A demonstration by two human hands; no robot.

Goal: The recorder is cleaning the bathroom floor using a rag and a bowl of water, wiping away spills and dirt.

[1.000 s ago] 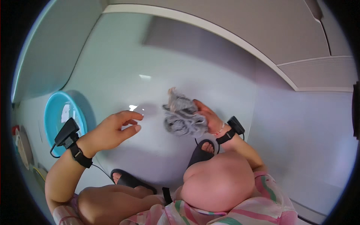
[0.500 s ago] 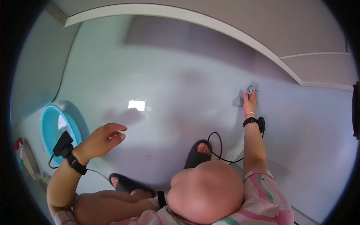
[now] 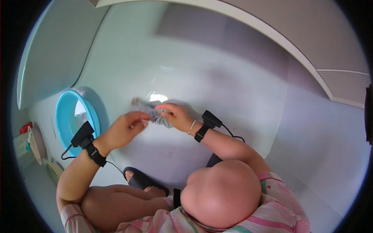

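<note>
A crumpled grey cloth (image 3: 159,117) is bunched in my right hand (image 3: 179,117), whose thumb and fingers close on it. One end of the cloth trails off to the upper left, with a small brownish patch at its tip. My left hand (image 3: 130,126) is beside the cloth, its fingertips at the cloth's near left edge. Its thumb and forefinger are a little apart; I cannot tell whether they touch the fabric. Both hands are low over the pale, glossy floor (image 3: 221,101).
A light blue basin (image 3: 96,120) with water stands to the left. Behind it rises a pale panel (image 3: 58,50). A white-edged furniture base (image 3: 268,33) curves along the far side. Black cables run from both wrist devices. My foot in a black slipper (image 3: 145,182) rests near the front.
My right hand has brought the grey cloth from the far right of the floor over to my left hand. The view has shifted, and the left hand has come near the cloth.
</note>
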